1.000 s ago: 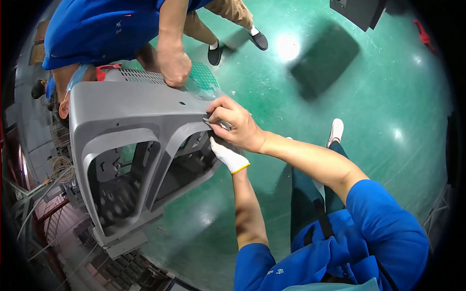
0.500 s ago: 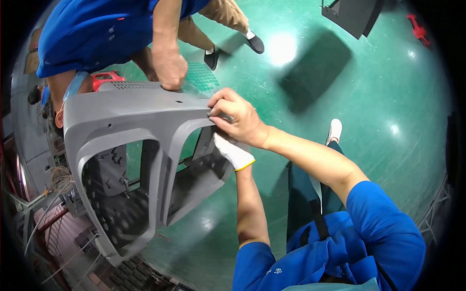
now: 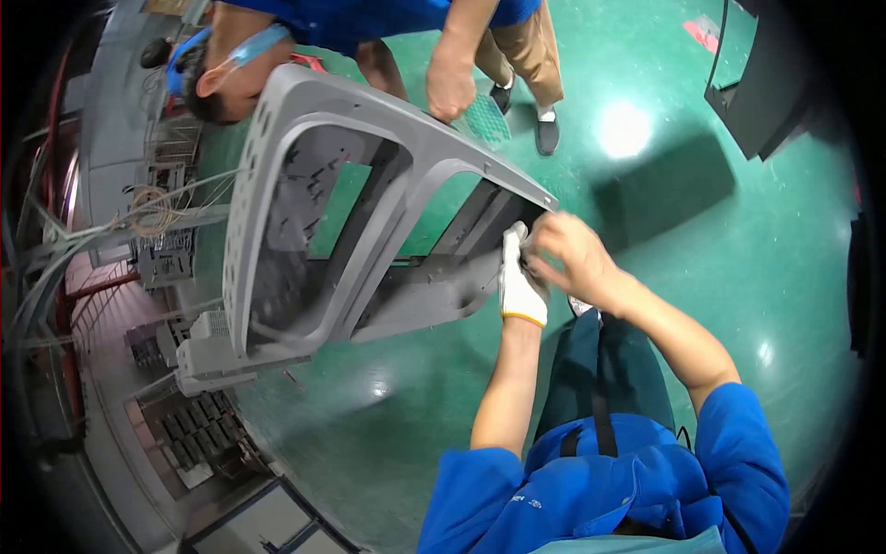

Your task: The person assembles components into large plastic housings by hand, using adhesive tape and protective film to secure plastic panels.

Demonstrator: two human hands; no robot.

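Observation:
A large grey moulded housing [image 3: 420, 169] with two big window-like openings hangs tilted in front of me, its narrow end toward my hands. My left hand [image 3: 524, 282], in a white glove with a yellow cuff, is closed at that narrow end, its fingertips pointing away from me. Bare and with curled fingers, my right hand [image 3: 580, 261] meets the glove just below the housing's corner. Something small and dark shows between the two hands, too hidden to name. Across the housing, a co-worker's fist [image 3: 450, 90] rests at its far edge.
The co-worker, in a blue shirt [image 3: 369, 20], leans over the housing's far side. A dark grey panel [image 3: 784, 88] hangs at the upper right, its shadow on the green floor [image 3: 646, 305]. Left are cables [image 3: 157, 210] and a rack of dark blocks [image 3: 203, 427].
My right hand has come off the housing's top edge and moved down beside the glove. The view has shifted, and the housing now slopes more steeply down to the right.

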